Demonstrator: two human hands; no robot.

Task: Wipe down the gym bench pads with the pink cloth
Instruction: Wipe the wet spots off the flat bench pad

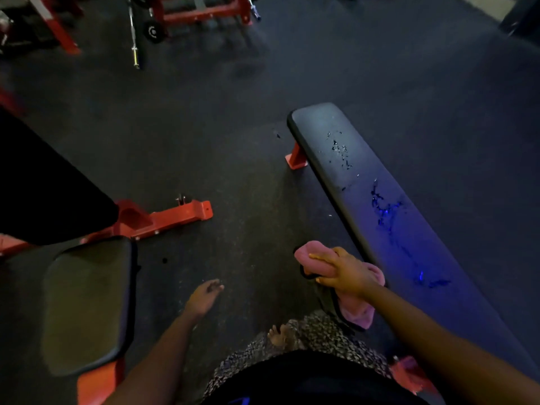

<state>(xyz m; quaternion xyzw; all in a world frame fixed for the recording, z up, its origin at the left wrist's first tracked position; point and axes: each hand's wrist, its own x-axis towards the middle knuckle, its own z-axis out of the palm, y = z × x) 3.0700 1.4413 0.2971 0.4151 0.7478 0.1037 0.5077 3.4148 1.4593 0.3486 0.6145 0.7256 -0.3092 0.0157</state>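
while gripped under right hand (347, 273), pink cloth (358, 309) touches bench pad (380, 185).

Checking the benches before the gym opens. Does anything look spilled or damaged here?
Yes. The flat bench pad carries scattered wet-looking droplets and streaks along its top, catching blue light. The right hand holds the pink cloth beside its near edge.
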